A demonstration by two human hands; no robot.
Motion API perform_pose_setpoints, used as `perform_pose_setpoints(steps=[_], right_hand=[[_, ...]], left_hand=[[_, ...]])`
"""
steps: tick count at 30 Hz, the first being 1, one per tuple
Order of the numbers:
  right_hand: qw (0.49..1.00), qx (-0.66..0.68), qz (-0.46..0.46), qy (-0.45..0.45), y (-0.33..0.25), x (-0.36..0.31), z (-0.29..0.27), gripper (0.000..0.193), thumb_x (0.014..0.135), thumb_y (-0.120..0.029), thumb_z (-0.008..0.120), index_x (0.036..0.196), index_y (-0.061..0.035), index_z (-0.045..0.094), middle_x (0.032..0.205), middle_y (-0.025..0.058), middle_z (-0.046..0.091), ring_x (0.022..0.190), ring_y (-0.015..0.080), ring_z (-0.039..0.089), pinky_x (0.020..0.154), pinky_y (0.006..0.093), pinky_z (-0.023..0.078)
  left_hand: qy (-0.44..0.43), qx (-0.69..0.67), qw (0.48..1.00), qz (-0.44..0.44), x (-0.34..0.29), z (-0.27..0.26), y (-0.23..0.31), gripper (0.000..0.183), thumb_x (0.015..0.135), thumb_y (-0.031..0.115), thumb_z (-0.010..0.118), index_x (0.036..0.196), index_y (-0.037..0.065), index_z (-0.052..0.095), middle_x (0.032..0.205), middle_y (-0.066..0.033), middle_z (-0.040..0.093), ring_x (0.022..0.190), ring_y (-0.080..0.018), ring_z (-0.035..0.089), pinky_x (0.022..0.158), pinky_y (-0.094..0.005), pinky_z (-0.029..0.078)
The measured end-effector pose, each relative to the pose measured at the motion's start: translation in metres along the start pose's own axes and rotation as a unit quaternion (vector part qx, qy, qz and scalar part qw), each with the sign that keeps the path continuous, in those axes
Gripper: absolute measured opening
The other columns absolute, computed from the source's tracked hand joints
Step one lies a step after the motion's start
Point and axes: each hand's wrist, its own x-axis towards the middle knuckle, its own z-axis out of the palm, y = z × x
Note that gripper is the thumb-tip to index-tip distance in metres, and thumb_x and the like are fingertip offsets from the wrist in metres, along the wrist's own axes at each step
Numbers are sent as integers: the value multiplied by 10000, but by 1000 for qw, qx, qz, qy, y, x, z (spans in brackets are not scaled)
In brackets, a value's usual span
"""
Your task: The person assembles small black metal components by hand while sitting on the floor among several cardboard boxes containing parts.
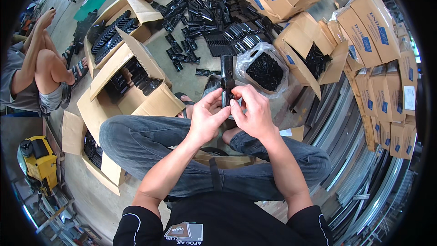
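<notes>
Both my hands hold one long, glossy black part (226,70), upright in front of my lap, with a wider knuckle near its middle. Its exact kind I cannot make out. My left hand (205,120) pinches the lower end from the left, thumb and fingertips closed on it. From the other side, my right hand (255,114) grips it near the middle, with the thumb close to the left one. Beyond the part, a large heap of similar black pieces (200,16) covers the floor. A plastic-lined container of black pieces (265,72) stands just right of it.
Open cardboard boxes (148,61) of black parts stand at left, and another open box (314,79) at right. Stacked cartons (371,32) and long metal profiles (346,141) line the right side. Another person (32,68) sits at far left, near a yellow machine (41,164).
</notes>
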Motion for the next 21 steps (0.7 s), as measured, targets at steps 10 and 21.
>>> perform_pose_setpoints(steps=[10,21], right_hand=[[1000,-4,-5,17,3,-1,-2,143,813,-68,713,899,-32,605,781,113,616,619,288,629,552,393,489],[1000,-5,-13,19,3,-1,-4,166,799,-91,740,868,-35,599,747,83,596,554,236,590,519,354,469]], left_hand=[[-38,-42,998,-28,2,6,12,500,898,-51,660,1369,-52,492,1256,-127,615,1157,-187,598,1013,-340,497],[-59,-76,994,-60,4,0,10,456,902,-34,654,1342,-36,531,1246,-123,629,1147,-187,609,1004,-344,508]])
